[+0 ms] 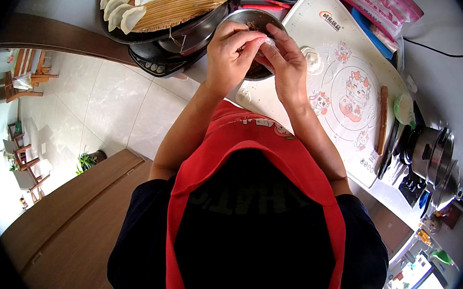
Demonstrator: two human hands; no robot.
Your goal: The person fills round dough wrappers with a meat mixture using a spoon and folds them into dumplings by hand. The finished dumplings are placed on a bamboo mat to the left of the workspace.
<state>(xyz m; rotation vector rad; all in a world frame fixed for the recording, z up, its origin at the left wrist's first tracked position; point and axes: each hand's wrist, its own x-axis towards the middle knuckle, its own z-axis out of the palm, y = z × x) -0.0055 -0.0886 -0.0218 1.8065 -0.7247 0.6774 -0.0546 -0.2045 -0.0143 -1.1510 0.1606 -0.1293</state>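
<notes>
My left hand (pixel 231 58) and my right hand (pixel 291 65) meet over a metal bowl (pixel 273 21). Between their fingertips is a small pale dumpling (pixel 270 43), pinched by both hands and mostly hidden by the fingers. Brown minced filling (pixel 252 25) shows inside the bowl below. Just right of my right hand, a few round dough wrappers (pixel 314 61) lie overlapped on a white printed pastry mat (pixel 338 154). A small pale dough piece (pixel 244 96) sits at the mat's near left edge.
Several folded dumplings (pixel 131 19) rest on a round slatted mat (pixel 194 1) over a dark pan at upper left. Its black cooker (pixel 156 61) stands by the counter edge. A wooden rolling pin (pixel 382 120), a green-rimmed bowl (pixel 403 108) and a steel pot (pixel 427 151) are at right.
</notes>
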